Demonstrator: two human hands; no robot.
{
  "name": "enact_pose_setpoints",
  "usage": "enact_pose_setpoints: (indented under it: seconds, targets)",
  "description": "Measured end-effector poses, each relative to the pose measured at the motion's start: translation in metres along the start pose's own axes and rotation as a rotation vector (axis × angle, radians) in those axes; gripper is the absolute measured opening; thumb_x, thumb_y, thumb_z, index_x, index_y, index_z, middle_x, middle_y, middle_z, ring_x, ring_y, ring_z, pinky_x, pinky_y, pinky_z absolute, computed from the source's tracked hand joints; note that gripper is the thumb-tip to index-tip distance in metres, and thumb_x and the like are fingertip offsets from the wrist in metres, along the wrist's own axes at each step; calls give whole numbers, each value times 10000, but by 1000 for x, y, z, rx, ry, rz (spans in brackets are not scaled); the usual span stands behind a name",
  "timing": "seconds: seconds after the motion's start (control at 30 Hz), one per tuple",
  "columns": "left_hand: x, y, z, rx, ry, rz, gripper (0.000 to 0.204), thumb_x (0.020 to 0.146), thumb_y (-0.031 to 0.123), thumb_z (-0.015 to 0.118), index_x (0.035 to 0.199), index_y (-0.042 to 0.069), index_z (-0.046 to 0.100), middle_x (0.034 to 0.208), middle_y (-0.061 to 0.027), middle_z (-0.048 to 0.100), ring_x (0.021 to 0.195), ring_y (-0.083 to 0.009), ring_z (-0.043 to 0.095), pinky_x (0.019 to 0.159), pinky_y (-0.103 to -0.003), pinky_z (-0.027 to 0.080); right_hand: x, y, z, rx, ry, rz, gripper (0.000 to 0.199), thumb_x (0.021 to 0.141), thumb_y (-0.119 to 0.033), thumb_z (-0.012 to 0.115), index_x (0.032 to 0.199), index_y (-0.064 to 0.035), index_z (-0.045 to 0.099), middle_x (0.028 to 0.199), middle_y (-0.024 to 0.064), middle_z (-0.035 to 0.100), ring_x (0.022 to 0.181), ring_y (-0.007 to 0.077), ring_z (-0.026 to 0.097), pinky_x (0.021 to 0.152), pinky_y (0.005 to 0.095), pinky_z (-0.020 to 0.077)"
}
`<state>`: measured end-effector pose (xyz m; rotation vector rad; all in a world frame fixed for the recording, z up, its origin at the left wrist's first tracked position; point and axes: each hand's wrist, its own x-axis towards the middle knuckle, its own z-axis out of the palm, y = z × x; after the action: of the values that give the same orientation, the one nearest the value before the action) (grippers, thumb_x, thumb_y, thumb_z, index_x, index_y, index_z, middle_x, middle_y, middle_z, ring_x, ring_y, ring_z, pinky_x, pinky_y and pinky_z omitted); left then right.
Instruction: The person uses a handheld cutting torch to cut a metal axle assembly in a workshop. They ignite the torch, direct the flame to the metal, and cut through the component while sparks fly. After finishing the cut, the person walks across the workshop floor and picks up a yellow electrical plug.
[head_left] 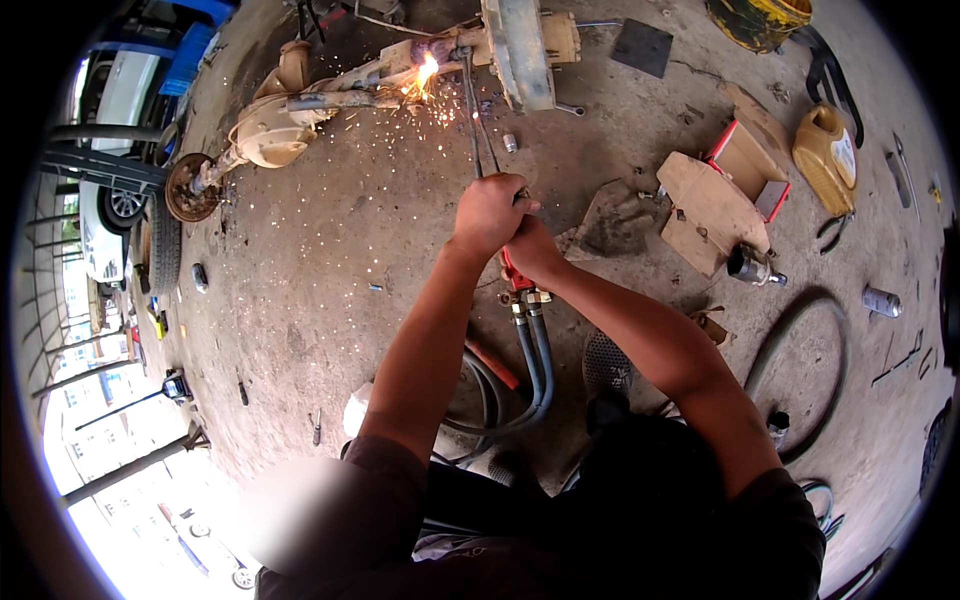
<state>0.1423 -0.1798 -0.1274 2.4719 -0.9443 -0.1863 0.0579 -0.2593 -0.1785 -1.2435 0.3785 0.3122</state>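
Both my hands are closed around a gas cutting torch [518, 280], one ahead of the other. My left hand [489, 214] wraps the front of its grip. Just behind, my right hand [535, 250] grips near the red rear part. Two blue-grey hoses [541, 365] run from the torch's brass fittings back toward my feet. Its long thin tubes reach forward to a rusty vehicle axle [275, 130] lying on the floor. A bright orange flame [427, 72] burns at the axle, and sparks scatter below it. The glare hides the exact spot being heated.
An opened red cardboard box [745, 165], a yellow jug [826, 160] and a yellow bucket [760, 22] stand to the right. Pliers [836, 230], a spray can [881, 302] and a looped grey hose [845, 345] lie there too. A tyre [164, 245] and a white vehicle [103, 215] are at left.
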Motion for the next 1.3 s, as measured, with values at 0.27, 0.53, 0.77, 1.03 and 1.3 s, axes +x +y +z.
enact_pose_setpoints:
  seconds: [0.27,0.53,0.77,1.03,1.3]
  targets:
    - [-1,0,-1,-10,11,5,270,758,251,797,817,31,653,877,-167,683,859,-394,664,762,-488,531,5,6,0,-52,1,-11,180,992,-150,495,923,9,543,663,109,579,480,227,594,418,388,477]
    - [0,-4,-1,4,-5,-19,269,764,251,796,831,29,658,872,-169,685,851,-394,666,757,-489,532,7,1,2,-77,-18,-58,175,991,-142,493,892,0,522,666,94,573,481,226,599,411,387,473]
    - [0,-3,0,-27,34,25,255,764,242,792,852,35,672,889,-170,689,869,-391,665,765,-485,534,10,9,-1,-30,-21,-35,170,991,-127,493,891,6,526,672,97,567,496,219,596,411,391,465]
    - [1,-5,-3,3,-5,8,252,784,249,773,854,30,673,912,-182,690,882,-400,663,776,-487,535,8,3,3,-76,-15,-48,181,995,-133,491,887,5,533,652,84,542,488,219,586,414,386,465]
    - [12,0,-72,202,-404,164,245,812,224,750,812,-7,668,835,-196,656,873,-419,627,785,-502,494,-23,-20,27,-2,-156,-5,348,1012,-354,572,901,-24,567,689,70,590,541,183,620,514,379,486]
